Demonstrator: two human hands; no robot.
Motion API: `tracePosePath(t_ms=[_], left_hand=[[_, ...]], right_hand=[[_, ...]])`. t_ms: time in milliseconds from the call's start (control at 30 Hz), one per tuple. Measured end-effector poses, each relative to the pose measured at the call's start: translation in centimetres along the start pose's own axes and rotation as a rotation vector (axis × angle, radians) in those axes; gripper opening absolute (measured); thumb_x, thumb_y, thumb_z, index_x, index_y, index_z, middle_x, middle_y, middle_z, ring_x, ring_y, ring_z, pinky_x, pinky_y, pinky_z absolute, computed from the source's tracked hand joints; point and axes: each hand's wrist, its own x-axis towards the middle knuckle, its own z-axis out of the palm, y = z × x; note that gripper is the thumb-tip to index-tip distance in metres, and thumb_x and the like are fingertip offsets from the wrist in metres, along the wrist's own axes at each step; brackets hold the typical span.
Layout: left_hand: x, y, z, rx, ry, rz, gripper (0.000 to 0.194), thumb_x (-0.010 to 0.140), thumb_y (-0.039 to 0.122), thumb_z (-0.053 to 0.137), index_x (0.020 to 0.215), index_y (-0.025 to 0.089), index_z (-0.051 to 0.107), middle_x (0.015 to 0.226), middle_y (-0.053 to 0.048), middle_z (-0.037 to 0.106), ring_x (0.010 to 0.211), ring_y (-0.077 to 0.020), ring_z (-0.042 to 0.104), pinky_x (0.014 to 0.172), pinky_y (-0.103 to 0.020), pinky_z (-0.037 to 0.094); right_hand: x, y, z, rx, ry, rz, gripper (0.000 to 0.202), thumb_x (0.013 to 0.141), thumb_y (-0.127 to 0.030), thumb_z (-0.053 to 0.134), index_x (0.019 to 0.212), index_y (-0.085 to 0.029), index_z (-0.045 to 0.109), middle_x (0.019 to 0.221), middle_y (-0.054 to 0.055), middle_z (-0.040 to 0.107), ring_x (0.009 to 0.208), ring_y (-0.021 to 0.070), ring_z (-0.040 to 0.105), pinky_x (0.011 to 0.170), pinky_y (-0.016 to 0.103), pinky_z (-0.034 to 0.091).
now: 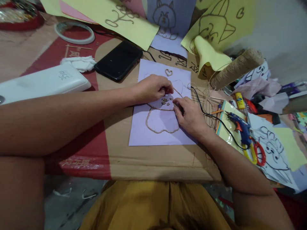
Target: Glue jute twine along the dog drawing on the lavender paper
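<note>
Purple paper (141, 135) lies in the middle of the frame with brown string (157, 131) on it. The left hand (154, 88) and right hand (190, 115) are there, fingers bent; I cannot tell if they pinch the string. A blue glue gun (244, 129) sits at the right.

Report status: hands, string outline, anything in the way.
Left hand, right hand: fingers over purple sheet. String outline: partly hidden by hands. Black cord: at sheet's right edge.

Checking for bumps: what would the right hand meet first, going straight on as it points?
Probably the left hand, just ahead over the purple paper; depth is unclear, so the right hand might brush the small twine pieces first.
</note>
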Motion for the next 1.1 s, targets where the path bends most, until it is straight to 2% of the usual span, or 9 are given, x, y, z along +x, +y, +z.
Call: tracePosePath(t_ms=[467, 567, 767, 967, 1100], left_hand=[[0.02, 0.06, 0.01, 0.019, -0.006, -0.01, 0.04, 0.077, 0.005, 0.051, 0.099, 0.018, 0.082, 0.095, -0.001, 0.079, 0.088, -0.0152, 0.072, 0.082, -0.024, 0.051], [0.0, 0.06, -0.05, 0.028, -0.008, -0.007, 0.039, 0.077, 0.005, 0.052, 0.099, 0.018, 0.082, 0.096, -0.002, 0.079, 0.089, -0.0153, 0.072, 0.084, -0.024, 0.051], [0.04, 0.22, -0.22, 0.061, -0.019, -0.003, 0.037, 0.078, 0.005, 0.053, 0.099, 0.017, 0.081, 0.096, -0.002, 0.079, 0.089, -0.0147, 0.071, 0.081, -0.023, 0.05], [0.05, 0.4, -0.39, 0.053, -0.043, -0.018, 0.037, 0.08, 0.005, 0.054, 0.101, 0.017, 0.081, 0.095, -0.003, 0.078, 0.087, -0.0138, 0.071, 0.081, -0.022, 0.049], [-0.08, 0.43, -0.41, 0.06, -0.052, 0.029, 0.039, 0.079, 0.002, 0.052, 0.102, 0.017, 0.081, 0.097, -0.003, 0.077, 0.09, -0.0147, 0.071, 0.083, -0.023, 0.049]], right_hand=[[0.08, 0.15, -0.18, 0.044, -0.017, -0.011, 0.022, 0.098, -0.023, 0.054, 0.117, -0.02, 0.066, 0.111, 0.013, 0.07, 0.099, 0.0261, 0.063, 0.089, 0.041, 0.049], [0.1, 0.16, -0.21, 0.073, -0.014, -0.005, 0.022, 0.097, -0.024, 0.057, 0.116, -0.019, 0.065, 0.109, 0.011, 0.07, 0.094, 0.0241, 0.063, 0.085, 0.04, 0.049], [-0.05, 0.1, -0.27, 0.155, -0.012, 0.101, 0.03, 0.092, -0.028, 0.064, 0.121, -0.02, 0.059, 0.088, 0.003, 0.064, 0.077, 0.0194, 0.058, 0.069, 0.034, 0.043], [-0.31, 0.19, -0.26, 0.121, 0.014, 0.019, 0.014, 0.093, -0.025, 0.063, 0.105, -0.02, 0.062, 0.093, 0.007, 0.063, 0.086, 0.0216, 0.058, 0.079, 0.037, 0.046], [-0.57, 0.16, -0.4, 0.117, 0.041, 0.026, 0.012, 0.09, -0.023, 0.065, 0.102, -0.02, 0.063, 0.095, 0.008, 0.063, 0.085, 0.0212, 0.058, 0.078, 0.037, 0.047]])
